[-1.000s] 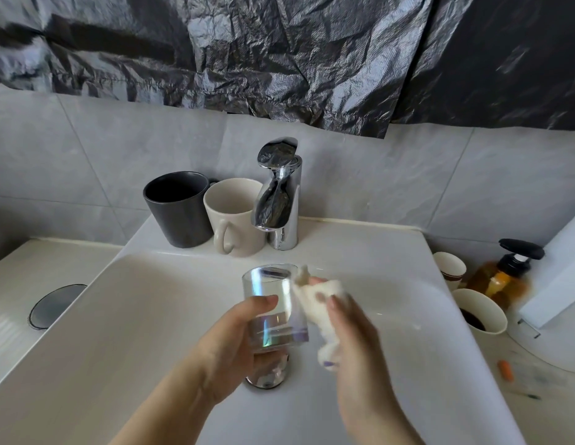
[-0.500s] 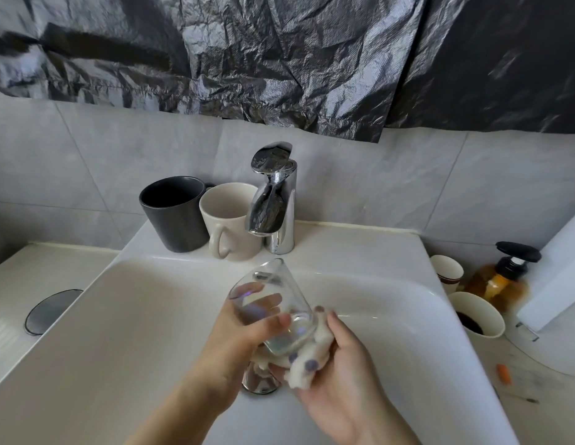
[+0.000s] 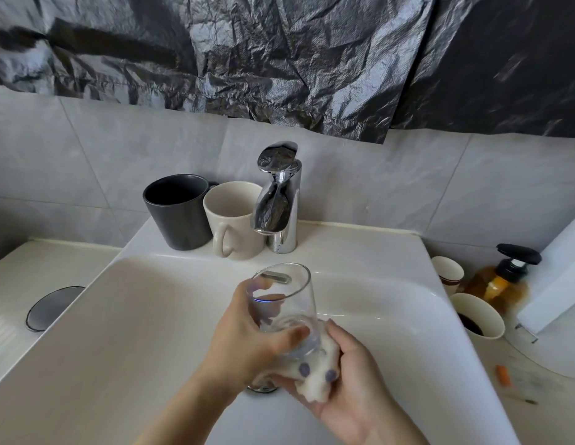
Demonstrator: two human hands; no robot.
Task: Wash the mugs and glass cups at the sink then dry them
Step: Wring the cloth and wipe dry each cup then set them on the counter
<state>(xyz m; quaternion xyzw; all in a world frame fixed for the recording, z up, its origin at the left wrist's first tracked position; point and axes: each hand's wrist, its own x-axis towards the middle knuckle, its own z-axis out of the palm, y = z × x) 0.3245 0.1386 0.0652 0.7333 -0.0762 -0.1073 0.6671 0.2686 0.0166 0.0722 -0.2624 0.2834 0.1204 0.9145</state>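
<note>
The clear tapered glass cup (image 3: 284, 300) hangs tilted over the white ceramic sink (image 3: 144, 322), mouth up toward the chrome tap (image 3: 278, 203), base toward the person; the left hand (image 3: 244, 338) grips its wall; the right hand (image 3: 353, 393), nearer the base, clutches a white purple-dotted cloth (image 3: 315, 374) against it; the glass looks empty and see-through.

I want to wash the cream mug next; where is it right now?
In the head view the cream mug stands on the sink ledge, left of centre, between the dark grey mug and the chrome tap.
</note>
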